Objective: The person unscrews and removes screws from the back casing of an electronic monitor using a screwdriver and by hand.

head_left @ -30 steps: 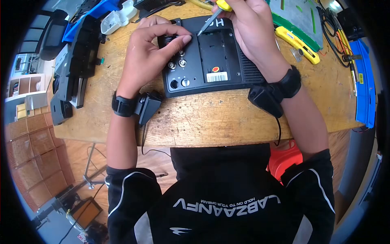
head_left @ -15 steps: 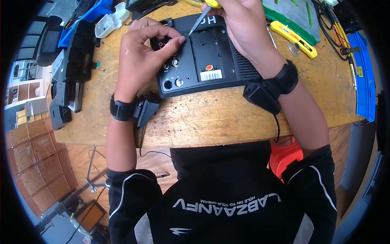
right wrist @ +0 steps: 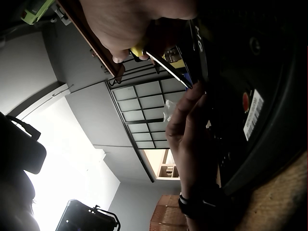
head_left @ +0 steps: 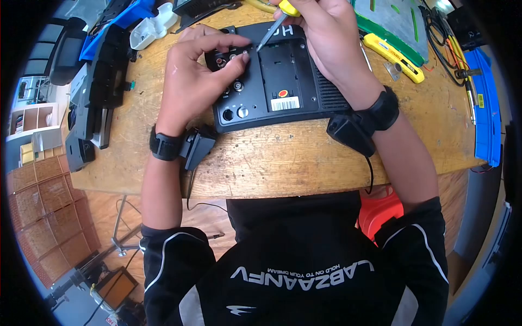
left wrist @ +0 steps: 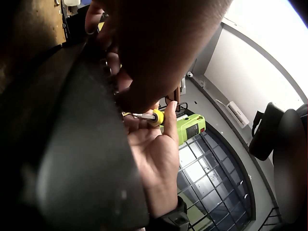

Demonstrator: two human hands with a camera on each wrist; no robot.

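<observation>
A black device (head_left: 283,70) with a recessed bay, a barcode label (head_left: 285,104) and round connectors lies on the bench. In the head view the left hand (head_left: 198,76) rests over its left part, thumb and forefinger parted, nothing visible between them. The right hand (head_left: 334,46) grips the yellow handle (head_left: 288,7) of a screwdriver, whose shaft (head_left: 272,32) slants down to the bay's upper left corner, beside the left fingertips. In the right wrist view the shaft (right wrist: 166,67) reaches the left hand's (right wrist: 190,125) fingertips. The left wrist view shows the right hand (left wrist: 156,154) around the handle (left wrist: 158,117).
A yellow cutter (head_left: 394,57) and a green-edged tray (head_left: 389,24) lie right of the device. Blue bins (head_left: 486,108) and cables stand at the far right. On the left are black housings (head_left: 106,81) and a white small-parts tray (head_left: 145,32). Wrist cameras hang by the bench's front.
The left thumb and forefinger, close together before, have spread apart. The screwdriver tip stays by the bay's corner. The head view shifted slightly left, then partly back.
</observation>
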